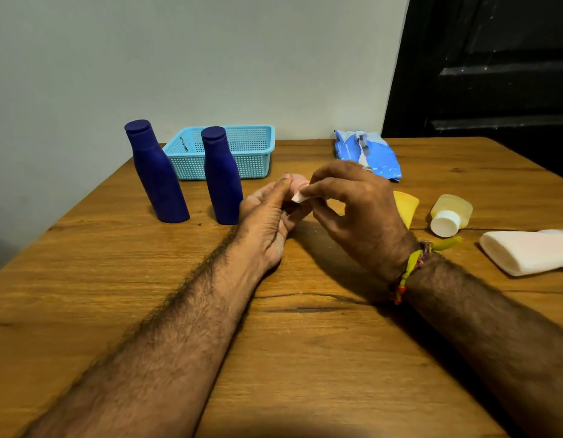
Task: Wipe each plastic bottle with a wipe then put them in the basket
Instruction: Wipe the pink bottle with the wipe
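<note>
Held thing: a small pink bottle (pixel 295 181) is between the two hands, mostly hidden by the fingers; only a rounded pale part shows.
Wipe: a small white piece (pixel 299 196) is pinched by thumb and forefinger of the right hand (pixel 353 210) and touches the pink thing; its full shape is hard to make out.
Left hand (pixel 267 222): it lies on its edge on the table, fingers curled round the pink bottle from the left.
Right hand pose: arched above the table, other fingers bent loosely; a yellow-green thread band (pixel 411 263) is at the wrist.
Blue bottles: two smooth matt ones, the near (pixel 221 178) just left of the left fingers, the far (pixel 155 175) further left, both upright.
Basket (pixel 251 153): light blue plastic mesh, behind the fingers.
Wipe packet (pixel 365 153): crinkled blue, behind the right hand.
Right of the right hand: a yellow bottle (pixel 406 207), partly hidden; a clear yellowish bottle (pixel 451 214) with white cap; a white bottle (pixel 527 251), cut off by the edge.
Table (pixel 274 358): grained wood.
</note>
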